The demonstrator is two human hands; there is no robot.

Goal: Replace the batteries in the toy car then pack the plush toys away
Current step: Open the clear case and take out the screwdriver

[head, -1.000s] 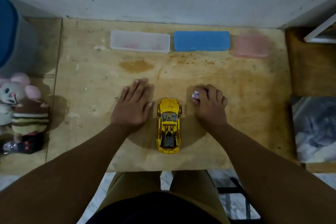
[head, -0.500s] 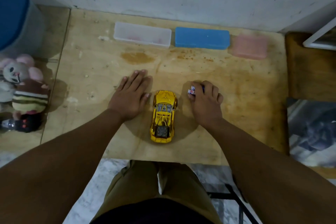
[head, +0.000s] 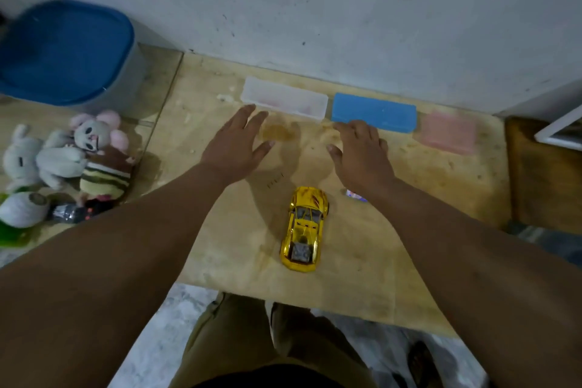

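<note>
A shiny yellow toy car [head: 304,228] stands on the wooden table [head: 362,261], nose pointing away from me. Just right of its nose a small battery [head: 356,195] lies on the wood, partly under my right forearm. My left hand [head: 236,148] hovers open, fingers spread, near the clear plastic box [head: 283,98]. My right hand [head: 362,153] is open too, fingertips close to the blue box [head: 374,112]. Neither hand holds anything. Several plush toys [head: 66,161] lie in a heap at the left.
A pale pink box [head: 447,132] sits right of the blue one, all three along the white wall. A grey bin with a blue lid [head: 66,53] stands at the far left behind the plush toys. A dark wooden surface [head: 541,173] adjoins the table on the right.
Both hands have lifted from beside the car and moved forward toward the boxes. My right hand has let go of the battery, which now lies on the table.
</note>
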